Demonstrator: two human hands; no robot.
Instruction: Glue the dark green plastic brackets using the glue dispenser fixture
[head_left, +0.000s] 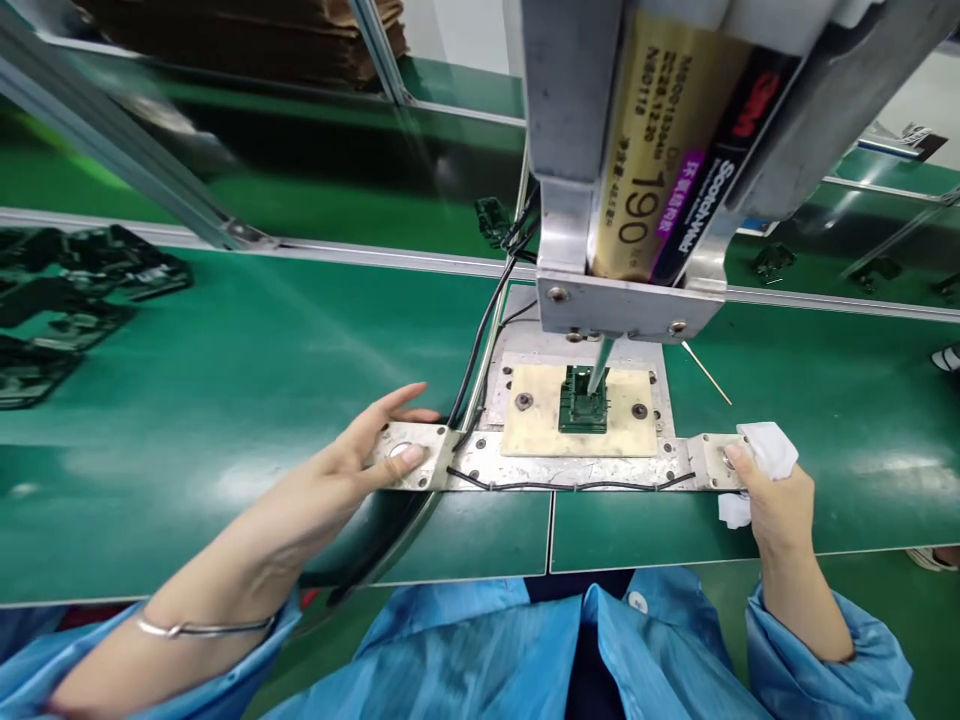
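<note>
Green counter (pixel 225 400) carries a metal fixture (pixel 577 468) near its front edge, with a small green part (pixel 581 408) seated at its middle under the nozzle (pixel 600 372) of an adhesive cartridge (pixel 667 150). The left hand (pixel 360 455), fingers spread, thumbs the fixture's left button (pixel 401 452). The right hand (pixel 772 495), curled around a white wipe (pixel 769 445), thumbs the right end.

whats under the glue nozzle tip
A small dark green part seated in a beige plate on the metal fixture. The nozzle tip covers its own contact spot, so any glue there cannot be seen.
</note>
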